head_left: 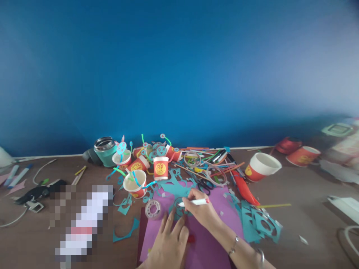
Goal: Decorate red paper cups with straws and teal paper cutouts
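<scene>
My right hand point(200, 210) grips a white marker with a red end point(199, 202), its tip pointing left over a teal paper piece point(177, 207) that carries drawn lines. Just below, my left hand point(171, 239) lies with fingers spread, its fingertips at the lower edge of the teal piece. Both hands are over a purple sheet point(209, 248). A roll of clear tape point(153, 210) sits left of the teal piece. Black-handled scissors point(205, 185) are behind my right hand. A small red object point(191, 238) is beside my left hand.
Paper cups point(160, 168), some with teal paper faces and bent straws, crowd the back middle. A teal flask point(105, 152) stands behind them at left. Teal scraps point(260, 224) and a red pouch-like object point(244, 188) lie right. Another cup point(262, 167) stands further right.
</scene>
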### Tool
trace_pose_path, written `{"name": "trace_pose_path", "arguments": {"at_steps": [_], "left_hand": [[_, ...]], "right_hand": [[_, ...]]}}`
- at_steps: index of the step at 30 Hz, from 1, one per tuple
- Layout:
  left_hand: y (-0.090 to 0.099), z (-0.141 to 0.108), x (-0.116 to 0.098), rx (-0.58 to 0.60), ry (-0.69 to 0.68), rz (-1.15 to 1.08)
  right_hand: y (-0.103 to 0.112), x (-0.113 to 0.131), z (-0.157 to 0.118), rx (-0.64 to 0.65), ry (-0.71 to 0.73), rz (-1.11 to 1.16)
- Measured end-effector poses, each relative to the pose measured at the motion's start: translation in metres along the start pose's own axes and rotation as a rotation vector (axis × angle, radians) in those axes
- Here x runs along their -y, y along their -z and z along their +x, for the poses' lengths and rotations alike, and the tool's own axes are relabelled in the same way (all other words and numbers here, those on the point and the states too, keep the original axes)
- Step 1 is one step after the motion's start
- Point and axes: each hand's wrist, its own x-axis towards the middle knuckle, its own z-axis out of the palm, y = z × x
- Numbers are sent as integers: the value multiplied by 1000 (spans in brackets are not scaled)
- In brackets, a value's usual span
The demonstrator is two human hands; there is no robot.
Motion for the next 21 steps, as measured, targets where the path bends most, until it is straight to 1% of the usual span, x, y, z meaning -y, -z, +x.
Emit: {"name": "trace_pose_path", "arguments": {"at_steps": [6,11,17,21], "left_hand": [[-3,-1,0,26,1,-11],[-1,-1,-1,44,16,-11],[1,-1,-1,67,12,-4],[0,-2,0,98,15,-22]], "right_hand": [[0,0,1,-14,3,-34],[0,1,1,-12,0,-24],[0,-1,2,-7,-15,35],[1,-5,4,-16,-77,148]]}}
